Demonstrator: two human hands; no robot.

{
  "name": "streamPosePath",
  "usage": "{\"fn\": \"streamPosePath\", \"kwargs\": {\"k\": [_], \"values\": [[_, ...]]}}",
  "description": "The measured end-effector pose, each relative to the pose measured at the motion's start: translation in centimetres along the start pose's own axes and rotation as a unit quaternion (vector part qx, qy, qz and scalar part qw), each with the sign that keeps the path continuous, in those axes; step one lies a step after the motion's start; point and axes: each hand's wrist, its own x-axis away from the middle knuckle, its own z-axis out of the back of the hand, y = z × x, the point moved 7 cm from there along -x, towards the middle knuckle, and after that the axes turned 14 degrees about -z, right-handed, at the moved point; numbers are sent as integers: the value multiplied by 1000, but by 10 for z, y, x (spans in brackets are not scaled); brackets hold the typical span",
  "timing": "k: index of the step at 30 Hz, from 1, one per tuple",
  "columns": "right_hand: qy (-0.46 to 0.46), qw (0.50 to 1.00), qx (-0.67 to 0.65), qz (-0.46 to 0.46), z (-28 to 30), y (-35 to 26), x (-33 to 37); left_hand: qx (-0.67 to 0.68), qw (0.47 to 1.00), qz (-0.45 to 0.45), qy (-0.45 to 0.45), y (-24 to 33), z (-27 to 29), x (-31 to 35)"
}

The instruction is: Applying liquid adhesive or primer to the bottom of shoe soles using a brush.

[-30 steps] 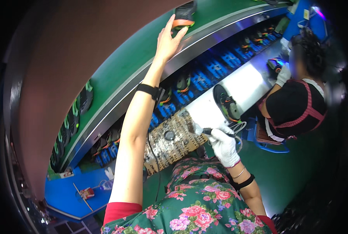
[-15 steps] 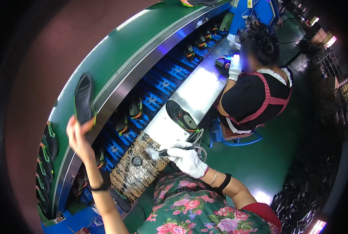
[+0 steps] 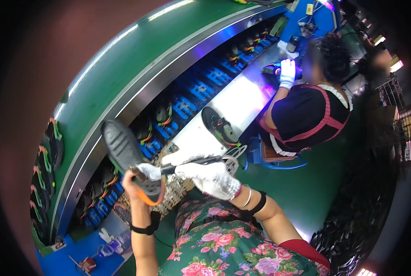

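Note:
My bare left hand (image 3: 133,188) grips a black shoe sole (image 3: 122,145) by its heel end, which has an orange rim; the ridged face is turned up. In my right hand (image 3: 212,178), in a white glove, is a brush (image 3: 194,164) with a dark handle, held roughly level. Its whitish head lies over the heel end, close to my left thumb; whether the bristles touch cannot be made out. Just beyond my right hand, a black and green shoe upper (image 3: 220,127) rests on a white metal plate (image 3: 194,137). A tape-wrapped patterned board (image 3: 180,187) lies partly hidden under my hands.
Blue racks (image 3: 201,89) carry several shoe uppers beside the green curved conveyor (image 3: 168,37). Several sole pieces (image 3: 42,170) line its left end. A seated co-worker (image 3: 302,115) with a gloved hand is at the right. A plastic bottle (image 3: 108,250) lies on a blue table.
My left hand has brought the sole from over the green conveyor toward me and to the right. The brush has moved left to the sole's heel end. The view has shifted slightly.

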Motion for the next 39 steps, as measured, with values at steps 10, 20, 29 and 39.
{"fn": "streamPosePath", "kwargs": {"k": [10,20,29,39], "values": [[7,962,-249,-110,-8,-5,-1,191,976,104,11,-58,-12,59],[60,993,-32,101,-25,-33,6,181,977,85,70,-51,-34,68],[71,985,25,156,-34,-35,-4,-62,994,53,68,-72,-31,75],[128,975,94,156,-34,-26,5,-15,1000,20,11,-71,-19,65]]}}
